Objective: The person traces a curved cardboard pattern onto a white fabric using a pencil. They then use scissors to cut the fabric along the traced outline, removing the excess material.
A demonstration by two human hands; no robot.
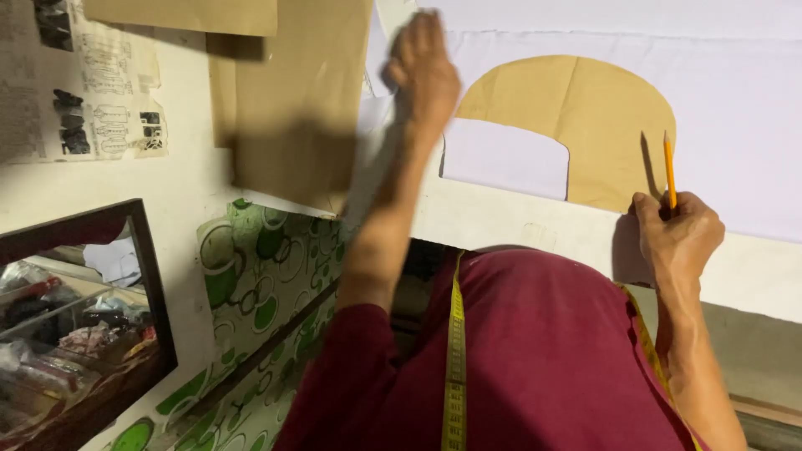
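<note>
While my left hand (423, 71) reaches far up the table with its fingers loosely spread, blurred, resting on or just over the pale fabric (735, 108) beside the top left edge of the brown paper pattern (576, 117), my right hand (677, 234) is closed around a yellow pencil (669, 171), pinching it low so the tip points up at the pattern's right edge. That pattern, an arch with a square notch cut from its lower side, lies flat on the fabric near the table's front edge (518, 221). I judge it light and thin, stiff enough to trace around but quick to slide or crease, so it wants a flat palm pressing its middle rather than a grip at the rim. The cloth beneath looks soft and likely to ruck. A yellow tape measure (455, 351) hangs over my maroon shirt (543, 359). Off to the left are more brown paper sheets (292, 100), a green circle-patterned panel (259, 284), and a dark-framed glass case (83, 317).
</note>
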